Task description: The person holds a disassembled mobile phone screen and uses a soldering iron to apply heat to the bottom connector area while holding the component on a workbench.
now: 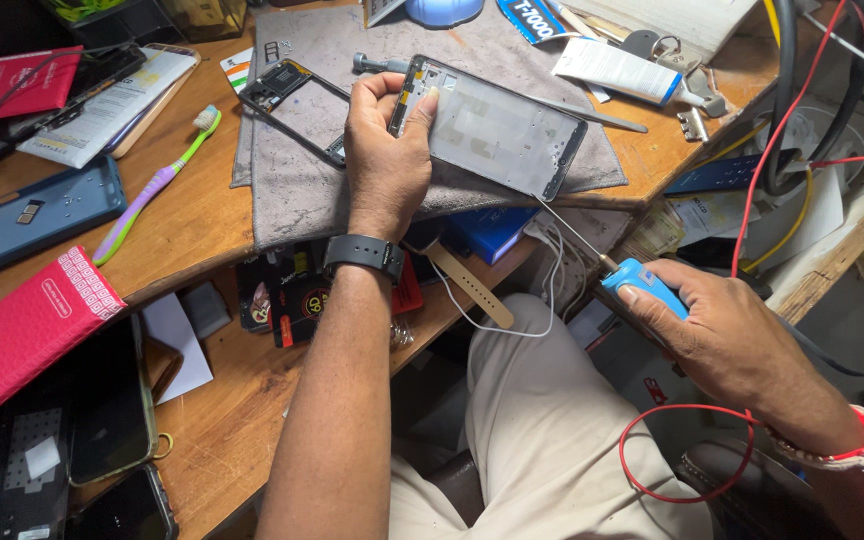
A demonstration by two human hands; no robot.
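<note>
left forearm rises from bottom centre, bare, wrist straight, black watch strap around wrist. left hand (387,150) back-up over front edge of wooden desk, fingers curled, thumb pressed forward, clamped on thin flat object. right forearm enters from bottom right corner, red thread around wrist. right hand (727,335) low, off desk's front edge, above lap, fist-like grip around handle, index finger extended along top, knuckles toward camera.
</note>
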